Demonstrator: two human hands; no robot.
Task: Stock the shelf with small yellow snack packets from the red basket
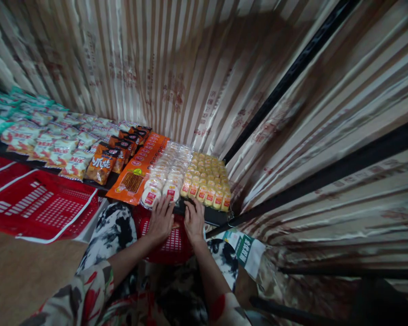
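My left hand [161,219] lies flat with its fingers stretched out, fingertips touching the front row of round white wrapped cakes [161,179] on a low dark shelf [217,217]. My right hand [194,219] rests beside it, fingers extended toward the shelf's front edge, just below the rows of small yellow wrapped snacks [208,181]. Neither hand holds anything that I can see. Both hands hover over a red plastic basket [172,246] in front of my knees.
Orange flat packets [136,174], dark orange bags [104,165] and white-red packets [51,145] fill the shelf leftward. A second red basket [41,206] sits at left. Striped curtain [190,68] hangs behind and right, with black shelf bars [292,72]. A green-white bag [246,249] lies at right.
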